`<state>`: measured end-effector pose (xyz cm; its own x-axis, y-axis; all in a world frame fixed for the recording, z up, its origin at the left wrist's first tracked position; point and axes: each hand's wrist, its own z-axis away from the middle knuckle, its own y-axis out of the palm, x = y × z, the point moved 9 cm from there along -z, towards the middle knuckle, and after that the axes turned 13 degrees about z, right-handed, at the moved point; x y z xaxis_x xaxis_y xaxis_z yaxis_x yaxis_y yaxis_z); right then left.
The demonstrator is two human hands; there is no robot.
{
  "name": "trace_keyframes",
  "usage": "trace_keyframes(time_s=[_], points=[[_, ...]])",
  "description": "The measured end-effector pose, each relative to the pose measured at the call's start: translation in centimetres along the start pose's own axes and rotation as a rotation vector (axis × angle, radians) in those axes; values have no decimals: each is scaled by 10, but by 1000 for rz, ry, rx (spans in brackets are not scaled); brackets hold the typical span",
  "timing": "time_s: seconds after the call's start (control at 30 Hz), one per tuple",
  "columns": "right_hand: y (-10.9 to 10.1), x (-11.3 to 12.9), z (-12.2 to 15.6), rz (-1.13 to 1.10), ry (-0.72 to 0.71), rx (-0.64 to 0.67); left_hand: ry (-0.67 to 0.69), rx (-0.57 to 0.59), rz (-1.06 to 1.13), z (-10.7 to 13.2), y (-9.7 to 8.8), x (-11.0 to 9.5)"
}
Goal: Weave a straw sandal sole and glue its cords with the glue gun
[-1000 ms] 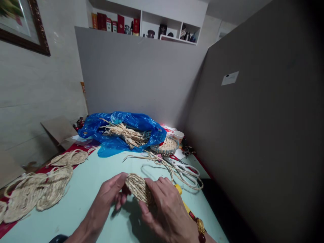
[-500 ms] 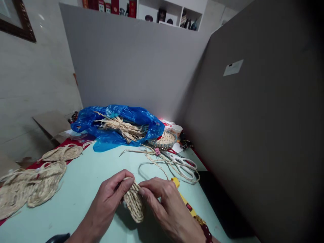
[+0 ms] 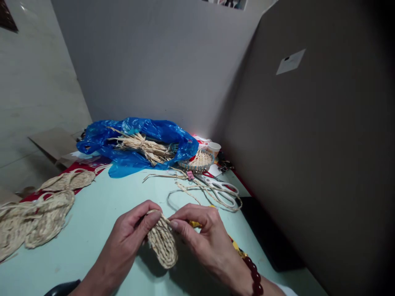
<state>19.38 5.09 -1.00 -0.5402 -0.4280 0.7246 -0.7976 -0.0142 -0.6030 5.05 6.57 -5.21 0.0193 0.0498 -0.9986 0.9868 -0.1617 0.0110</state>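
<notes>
A small oval piece of woven straw (image 3: 162,246) stands on edge above the pale green table (image 3: 101,213), held at its top end between both hands. My left hand (image 3: 131,232) pinches that end from the left with thumb and fingers closed. My right hand (image 3: 202,238) pinches it from the right, fingertips meeting the left hand's; a dark red bead bracelet (image 3: 254,279) is on its wrist. A straw strand (image 3: 197,197) trails from the piece back across the table.
Several finished woven straw soles (image 3: 40,213) lie at the left. A blue plastic bag (image 3: 135,142) with a bundle of straw sits at the back, beside a small woven basket (image 3: 199,161), a paper cup (image 3: 213,148) and scissors (image 3: 224,193). Grey partitions close the back and right.
The woven piece has turned from lying slanted between my hands to hanging down on edge. Both hands shifted to pinch its top end. The view has tilted downward.
</notes>
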Motion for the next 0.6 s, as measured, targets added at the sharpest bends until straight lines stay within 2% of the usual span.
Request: trace_keyframes(time_s=[0.07, 0.13, 0.17, 0.23, 0.3, 0.37, 0.5, 0.6], points=[[-3, 16, 4, 199, -198, -61, 43, -34, -50, 1, -1, -4], [1, 36, 12, 448, -454, -76, 89, -36, -98, 2, -1, -6], [6, 41, 16, 550, -552, -52, 100, -32, -114, 1, -2, -4], [15, 42, 19, 645, -635, 40, 103, -36, -121, 0, -5, -1], [18, 38, 17, 619, -606, 106, 87, -53, -102, -1, -10, 2], [14, 34, 13, 518, -532, 102, 59, -58, -74, -1, -13, 3], [-5, 24, 8, 300, -367, -97, 39, -38, -35, 0, -11, -1], [-8, 25, 9, 249, -353, -162, 44, -53, -34, -1, -12, -2]])
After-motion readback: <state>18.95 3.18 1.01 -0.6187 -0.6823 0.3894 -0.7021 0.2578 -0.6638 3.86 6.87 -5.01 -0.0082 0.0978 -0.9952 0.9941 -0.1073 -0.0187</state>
